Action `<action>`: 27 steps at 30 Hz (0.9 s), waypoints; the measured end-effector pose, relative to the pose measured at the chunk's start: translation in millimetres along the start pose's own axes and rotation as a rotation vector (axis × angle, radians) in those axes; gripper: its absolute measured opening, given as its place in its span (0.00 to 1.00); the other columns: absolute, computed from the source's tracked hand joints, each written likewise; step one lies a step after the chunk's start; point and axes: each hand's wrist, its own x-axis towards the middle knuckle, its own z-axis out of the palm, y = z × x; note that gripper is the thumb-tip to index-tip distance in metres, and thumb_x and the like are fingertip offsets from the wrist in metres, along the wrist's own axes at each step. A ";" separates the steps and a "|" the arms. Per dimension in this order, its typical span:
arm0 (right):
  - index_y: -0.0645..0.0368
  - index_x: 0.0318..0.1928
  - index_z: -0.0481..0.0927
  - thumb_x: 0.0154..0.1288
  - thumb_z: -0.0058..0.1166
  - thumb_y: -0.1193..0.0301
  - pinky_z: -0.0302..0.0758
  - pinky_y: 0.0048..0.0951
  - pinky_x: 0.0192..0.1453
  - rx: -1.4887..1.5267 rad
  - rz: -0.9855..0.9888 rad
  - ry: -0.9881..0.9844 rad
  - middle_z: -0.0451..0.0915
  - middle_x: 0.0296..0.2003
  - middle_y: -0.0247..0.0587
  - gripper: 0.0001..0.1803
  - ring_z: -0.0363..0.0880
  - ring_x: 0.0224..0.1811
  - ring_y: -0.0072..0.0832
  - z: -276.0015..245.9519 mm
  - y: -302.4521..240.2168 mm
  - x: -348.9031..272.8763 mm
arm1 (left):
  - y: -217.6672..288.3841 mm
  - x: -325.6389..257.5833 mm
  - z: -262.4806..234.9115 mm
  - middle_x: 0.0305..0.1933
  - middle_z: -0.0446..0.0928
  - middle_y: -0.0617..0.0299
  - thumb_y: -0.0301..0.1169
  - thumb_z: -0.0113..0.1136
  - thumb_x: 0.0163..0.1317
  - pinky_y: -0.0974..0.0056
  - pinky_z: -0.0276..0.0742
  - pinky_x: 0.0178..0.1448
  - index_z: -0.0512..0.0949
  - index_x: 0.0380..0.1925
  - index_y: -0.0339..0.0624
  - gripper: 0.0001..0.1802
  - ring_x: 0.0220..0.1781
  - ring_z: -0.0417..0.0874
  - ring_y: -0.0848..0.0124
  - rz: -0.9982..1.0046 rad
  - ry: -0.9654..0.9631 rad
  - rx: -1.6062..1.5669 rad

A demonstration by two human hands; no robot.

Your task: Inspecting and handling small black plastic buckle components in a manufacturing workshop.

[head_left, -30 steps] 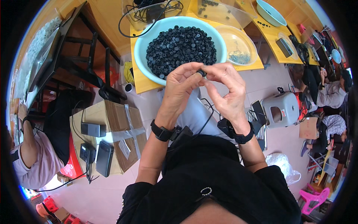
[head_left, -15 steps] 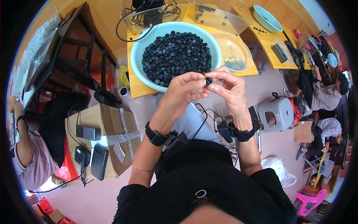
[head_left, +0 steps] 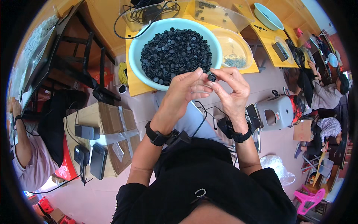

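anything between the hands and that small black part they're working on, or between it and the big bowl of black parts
Nothing visible. The left hand and right hand both pinch the small black part directly, just beside the near rim of the light blue bowl, with open air between.

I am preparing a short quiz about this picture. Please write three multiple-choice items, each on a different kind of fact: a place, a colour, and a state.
1. Where is the small black part?
A. between the fingertips of both hands
B. on the cardboard box
C. on the floor

2. What colour is the big basin that holds the black parts?
A. red
B. light blue
C. dark green

3. How is the basin filled?
A. it holds nothing
B. it holds water only
C. it holds a heap of parts

Answers:
1 A: the left hand and the right hand meet at the part, in front of the basin.
2 B: its rim is pale blue against the yellow table.
3 C: the dark pieces cover most of its inside.
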 end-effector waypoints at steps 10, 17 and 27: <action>0.63 0.41 0.81 0.43 0.62 0.82 0.73 0.22 0.33 -0.026 -0.041 -0.041 0.76 0.31 0.39 0.19 0.75 0.28 0.24 -3.3 -7.6 1.4 | -5.1 -0.5 0.3 0.36 0.80 0.61 0.37 0.55 0.61 0.70 0.76 0.43 0.79 0.38 0.39 0.13 0.37 0.80 0.76 0.029 -0.065 0.170; 0.64 0.39 0.80 0.43 0.62 0.82 0.74 0.25 0.32 -0.147 -0.123 -0.067 0.77 0.31 0.42 0.17 0.77 0.28 0.28 -7.6 -11.3 4.6 | -6.3 -2.3 5.7 0.35 0.80 0.62 0.35 0.56 0.60 0.70 0.75 0.43 0.79 0.38 0.39 0.12 0.37 0.80 0.77 0.062 -0.015 0.135; 0.64 0.36 0.80 0.42 0.62 0.81 0.75 0.26 0.32 -0.197 -0.188 -0.033 0.77 0.29 0.42 0.15 0.78 0.28 0.30 -11.5 -12.8 7.7 | -5.9 -1.5 10.4 0.33 0.80 0.62 0.36 0.56 0.60 0.72 0.75 0.41 0.80 0.35 0.39 0.12 0.35 0.80 0.78 0.056 -0.053 0.105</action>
